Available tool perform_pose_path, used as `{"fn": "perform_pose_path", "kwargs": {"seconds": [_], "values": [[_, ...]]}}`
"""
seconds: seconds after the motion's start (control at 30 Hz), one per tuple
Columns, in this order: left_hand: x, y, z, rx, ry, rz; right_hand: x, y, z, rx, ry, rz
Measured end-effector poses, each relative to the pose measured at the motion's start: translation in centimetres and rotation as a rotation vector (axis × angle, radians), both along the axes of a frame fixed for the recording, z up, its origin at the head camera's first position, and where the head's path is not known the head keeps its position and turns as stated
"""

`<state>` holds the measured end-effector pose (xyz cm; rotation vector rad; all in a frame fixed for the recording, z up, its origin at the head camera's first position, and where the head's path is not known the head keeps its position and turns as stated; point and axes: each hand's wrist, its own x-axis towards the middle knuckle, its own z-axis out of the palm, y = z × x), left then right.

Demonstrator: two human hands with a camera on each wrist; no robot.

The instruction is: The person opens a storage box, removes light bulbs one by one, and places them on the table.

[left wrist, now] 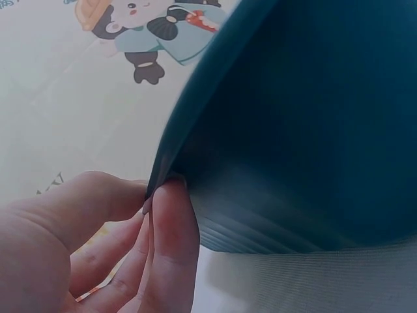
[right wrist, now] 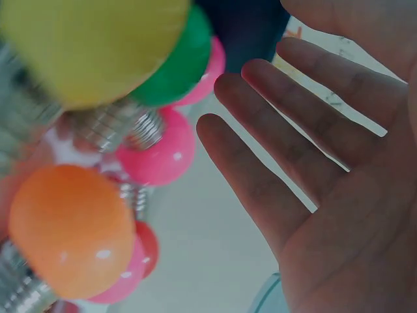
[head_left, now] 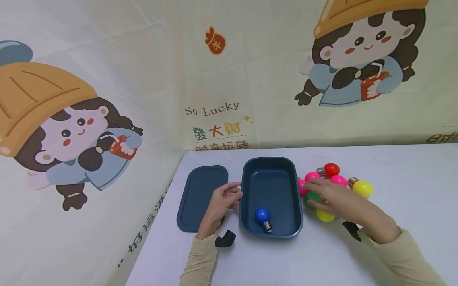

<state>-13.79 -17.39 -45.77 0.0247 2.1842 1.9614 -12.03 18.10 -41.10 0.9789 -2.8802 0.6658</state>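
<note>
My left hand is at the left rim of a dark blue rectangular container; in the left wrist view, thumb and fingers pinch the container's edge. A blue light bulb lies inside, near the front. To the right, my right hand hovers over a cluster of coloured bulbs, including a green bulb, a yellow bulb and a red bulb. The right wrist view shows its fingers straight and spread, holding nothing. An orange bulb appears there too.
A flat dark blue lid lies left of the container, partly behind my left hand. Another yellow bulb sits at the cluster's right side. A printed cloth hangs behind the white table.
</note>
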Motion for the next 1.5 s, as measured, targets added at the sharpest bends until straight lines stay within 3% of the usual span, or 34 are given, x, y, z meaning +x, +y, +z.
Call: {"fn": "perform_pose_path", "kwargs": {"seconds": [0.37,0.73,1.27,1.5], "values": [[-0.3,0.0,0.3,0.009,-0.002,-0.005,0.8,-2.4,1.5,0.035,0.067,0.045],[-0.4,-0.2,0.3,-0.010,-0.007,0.003,1.4,-5.0,1.4,0.028,0.087,0.065],[-0.7,-0.4,0.3,-0.005,-0.010,-0.003,1.3,-8.2,1.8,0.016,0.024,0.088],[-0.8,-0.5,0.2,-0.010,-0.010,-0.003,1.2,-9.4,1.5,0.004,-0.048,0.098]]}}
